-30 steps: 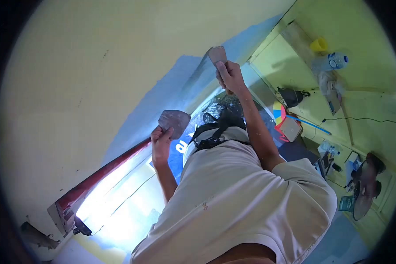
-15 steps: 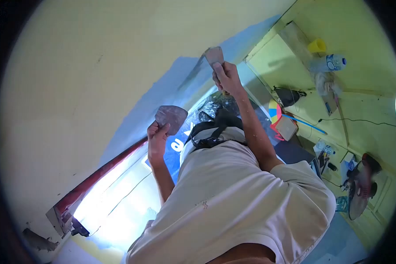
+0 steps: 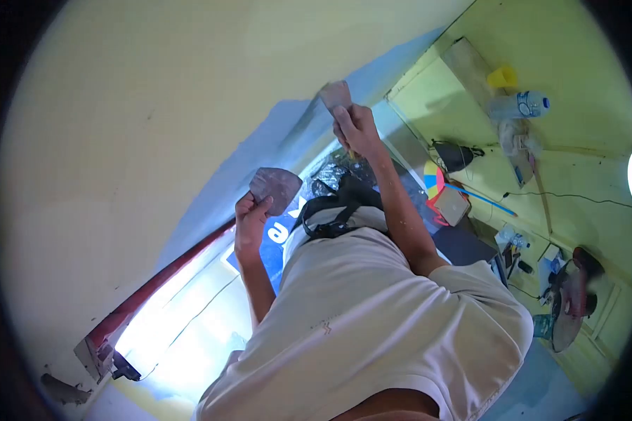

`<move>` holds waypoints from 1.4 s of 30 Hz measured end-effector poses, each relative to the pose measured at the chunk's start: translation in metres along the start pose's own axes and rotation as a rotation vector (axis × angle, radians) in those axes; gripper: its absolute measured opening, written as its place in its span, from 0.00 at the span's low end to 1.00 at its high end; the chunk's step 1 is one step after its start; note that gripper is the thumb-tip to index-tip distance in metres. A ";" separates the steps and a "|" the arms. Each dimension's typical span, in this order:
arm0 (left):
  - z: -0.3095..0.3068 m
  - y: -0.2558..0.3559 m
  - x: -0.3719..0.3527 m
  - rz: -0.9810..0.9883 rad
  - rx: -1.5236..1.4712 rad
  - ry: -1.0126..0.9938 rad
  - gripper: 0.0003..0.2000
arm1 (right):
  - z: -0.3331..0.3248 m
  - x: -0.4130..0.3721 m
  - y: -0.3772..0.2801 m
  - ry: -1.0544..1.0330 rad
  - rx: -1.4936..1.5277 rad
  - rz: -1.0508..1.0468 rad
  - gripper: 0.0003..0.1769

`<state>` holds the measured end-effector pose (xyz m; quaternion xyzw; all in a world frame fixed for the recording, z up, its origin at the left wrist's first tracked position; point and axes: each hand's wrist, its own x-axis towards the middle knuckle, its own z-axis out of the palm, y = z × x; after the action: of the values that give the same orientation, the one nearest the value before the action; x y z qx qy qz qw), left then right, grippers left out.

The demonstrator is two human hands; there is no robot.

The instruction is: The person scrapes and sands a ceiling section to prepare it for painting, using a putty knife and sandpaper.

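My right hand (image 3: 358,131) is closed around a putty knife (image 3: 336,95), thumb on its blade. A bit of yellowish handle shows below the fist. The blade's edge is at the cream wall (image 3: 154,112), by a smooth bluish-grey patch (image 3: 260,133); whether it touches cannot be made out. A darker smear runs down the patch beside the blade. Lower and to the left, my left hand (image 3: 251,221) grips a wide, grey-smeared scraper plate (image 3: 277,191) by its lower edge, thumb on its face. The plate is held up in front of the patch's lower part.
A red-edged bright opening (image 3: 168,302) lies at lower left. On the right, a greenish wall carries a shelf board (image 3: 467,67) with a yellow cup (image 3: 502,77) and a plastic bottle (image 3: 519,105). A fan (image 3: 571,302) and dark plastic sheeting (image 3: 337,168) are below.
My right hand and the putty knife have moved slightly down and left along the wall. The left hand and its scraper plate stay almost in place. The view has shifted a little.
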<state>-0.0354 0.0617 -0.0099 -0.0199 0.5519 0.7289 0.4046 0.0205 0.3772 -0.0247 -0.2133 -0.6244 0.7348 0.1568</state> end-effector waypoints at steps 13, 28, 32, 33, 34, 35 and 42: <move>0.011 0.009 -0.001 -0.005 0.086 0.028 0.13 | 0.005 0.000 -0.008 -0.052 -0.041 -0.002 0.24; 0.024 0.014 -0.003 0.010 0.054 -0.007 0.13 | 0.008 0.005 -0.009 -0.057 -0.120 0.013 0.25; 0.025 0.008 -0.001 0.018 0.028 0.023 0.14 | 0.017 0.002 -0.030 -0.103 -0.118 -0.089 0.24; 0.024 0.010 -0.002 0.004 0.040 0.006 0.13 | 0.015 0.001 -0.018 -0.102 -0.115 -0.035 0.24; 0.022 0.011 -0.001 0.017 0.045 0.010 0.13 | 0.013 0.002 -0.008 -0.094 -0.100 -0.017 0.24; 0.021 0.009 -0.001 0.032 0.048 0.015 0.13 | 0.009 0.003 0.002 -0.090 -0.086 0.001 0.24; 0.030 0.012 -0.004 0.039 0.118 0.072 0.09 | 0.012 0.000 -0.005 -0.066 -0.106 0.030 0.25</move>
<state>-0.0276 0.0836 0.0135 -0.0114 0.6083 0.7018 0.3706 0.0147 0.3677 -0.0187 -0.2064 -0.6639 0.7097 0.1138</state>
